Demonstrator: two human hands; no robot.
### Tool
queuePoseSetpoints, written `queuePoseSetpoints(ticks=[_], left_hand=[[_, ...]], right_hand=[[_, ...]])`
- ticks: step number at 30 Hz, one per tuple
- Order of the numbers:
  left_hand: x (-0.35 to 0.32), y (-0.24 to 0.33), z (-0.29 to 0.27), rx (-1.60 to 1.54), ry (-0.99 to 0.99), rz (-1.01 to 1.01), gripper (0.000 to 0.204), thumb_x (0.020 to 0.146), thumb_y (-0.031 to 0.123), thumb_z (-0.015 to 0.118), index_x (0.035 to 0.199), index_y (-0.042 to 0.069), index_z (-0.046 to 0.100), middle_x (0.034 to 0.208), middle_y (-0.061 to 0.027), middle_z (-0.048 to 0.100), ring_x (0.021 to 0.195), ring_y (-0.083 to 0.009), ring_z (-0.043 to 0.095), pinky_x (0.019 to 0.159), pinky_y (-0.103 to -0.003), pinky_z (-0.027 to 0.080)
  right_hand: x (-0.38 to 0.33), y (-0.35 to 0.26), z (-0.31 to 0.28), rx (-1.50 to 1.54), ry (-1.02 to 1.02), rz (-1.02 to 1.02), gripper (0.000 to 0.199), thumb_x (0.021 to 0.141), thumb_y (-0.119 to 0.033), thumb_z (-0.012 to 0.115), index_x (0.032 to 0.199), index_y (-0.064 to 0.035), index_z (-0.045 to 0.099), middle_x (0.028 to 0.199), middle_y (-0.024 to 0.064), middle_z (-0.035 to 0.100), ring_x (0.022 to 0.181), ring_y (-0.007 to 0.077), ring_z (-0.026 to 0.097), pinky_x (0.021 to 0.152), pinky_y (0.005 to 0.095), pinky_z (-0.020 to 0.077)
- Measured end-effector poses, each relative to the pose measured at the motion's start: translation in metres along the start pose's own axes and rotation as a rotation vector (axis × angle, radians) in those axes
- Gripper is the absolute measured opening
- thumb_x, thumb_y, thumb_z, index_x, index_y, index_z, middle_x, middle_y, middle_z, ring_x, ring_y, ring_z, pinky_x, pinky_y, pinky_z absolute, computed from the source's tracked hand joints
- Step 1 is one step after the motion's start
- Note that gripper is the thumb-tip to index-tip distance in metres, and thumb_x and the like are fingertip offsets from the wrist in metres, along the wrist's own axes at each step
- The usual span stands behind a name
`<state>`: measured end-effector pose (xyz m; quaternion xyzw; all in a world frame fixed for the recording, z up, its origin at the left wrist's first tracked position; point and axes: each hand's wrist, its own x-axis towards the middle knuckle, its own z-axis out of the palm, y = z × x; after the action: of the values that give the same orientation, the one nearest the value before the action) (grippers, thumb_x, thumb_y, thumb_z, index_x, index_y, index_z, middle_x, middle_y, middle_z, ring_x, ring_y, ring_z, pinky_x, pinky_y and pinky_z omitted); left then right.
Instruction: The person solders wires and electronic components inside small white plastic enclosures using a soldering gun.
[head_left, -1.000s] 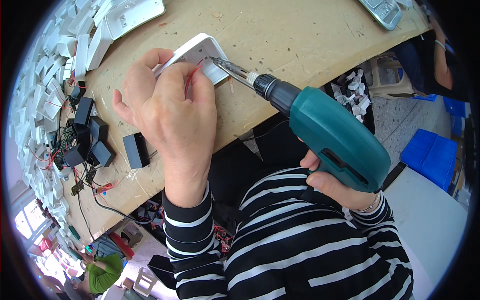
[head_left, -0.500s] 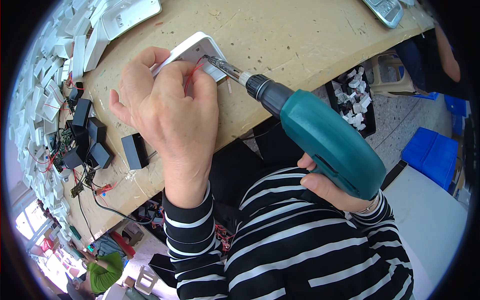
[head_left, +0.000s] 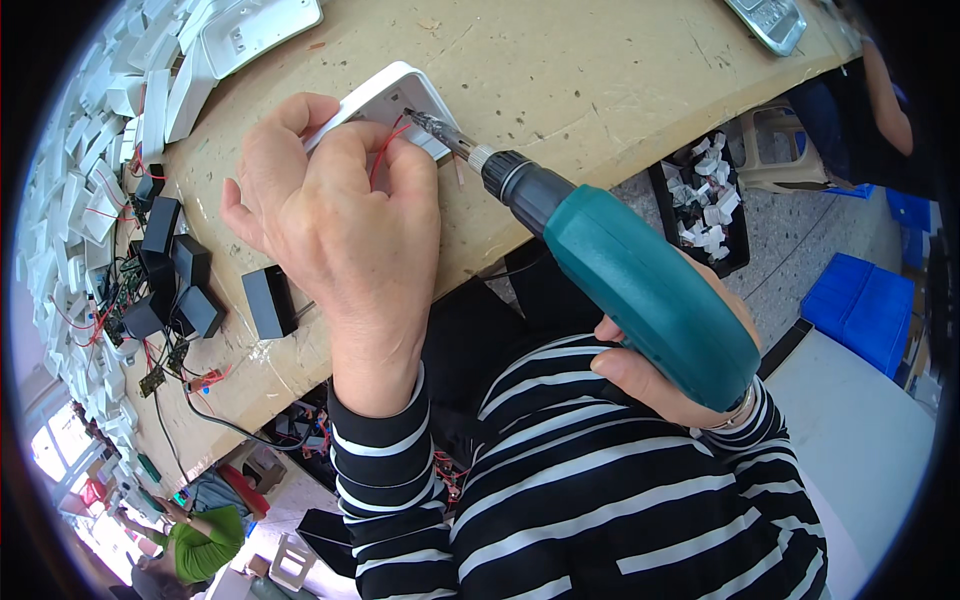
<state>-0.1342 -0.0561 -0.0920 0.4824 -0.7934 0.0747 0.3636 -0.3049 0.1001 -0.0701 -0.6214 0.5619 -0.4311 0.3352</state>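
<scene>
left hand [head_left: 335, 215] arched over white housing [head_left: 385, 100], right hand [head_left: 665, 375] gripping drill [head_left: 630, 280]

1. The white plastic housing [head_left: 385, 100] is largely covered by the left hand [head_left: 335, 225].
2. The driver bit's tip is hidden there.
3. The right hand [head_left: 670, 375] is mostly screened by the teal electric screwdriver [head_left: 640, 285].

We're in a long-sleeved top with black and white horizontal stripes, narrow white bands on wider black. Both sleeves run to the wrist with snug striped cuffs, and the same stripes cover the chest at the bottom of the view. Our hands, left [head_left: 335, 215] and right [head_left: 665, 385], are bare: no gloves, no rings showing.
</scene>
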Motion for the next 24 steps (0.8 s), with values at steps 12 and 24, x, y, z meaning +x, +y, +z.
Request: queuePoseSetpoints(ticks=[12,24], left_hand=[[0.0001,-0.0005,0.0005,-0.025,0.018,0.005,0.004,0.064,0.009,0.068,0.067,0.006,0.066,0.095,-0.0056,0.057,0.092,-0.0239,0.053,0.09,-0.046,0.032],[-0.0006,-0.0013,0.0014,-0.027,0.015,-0.01,0.006,0.063,0.009,0.068,0.067,0.005,0.066,0.095,-0.0059,0.058,0.092,-0.0245,0.054,0.09,-0.048,0.032]], right_hand=[[0.0015,-0.0062,0.0004,0.02,-0.02,0.068,0.062,0.077,-0.005,0.073,0.131,0.0078,0.043,0.112,0.0204,0.062,0.094,0.0257,0.066,0.079,0.0303,0.0534],[0.0011,-0.01,0.002,0.022,-0.015,0.135,0.071,0.072,-0.013,0.081,0.13,0.0051,0.045,0.111,0.0175,0.063,0.094,0.0241,0.067,0.079,0.0301,0.055]])
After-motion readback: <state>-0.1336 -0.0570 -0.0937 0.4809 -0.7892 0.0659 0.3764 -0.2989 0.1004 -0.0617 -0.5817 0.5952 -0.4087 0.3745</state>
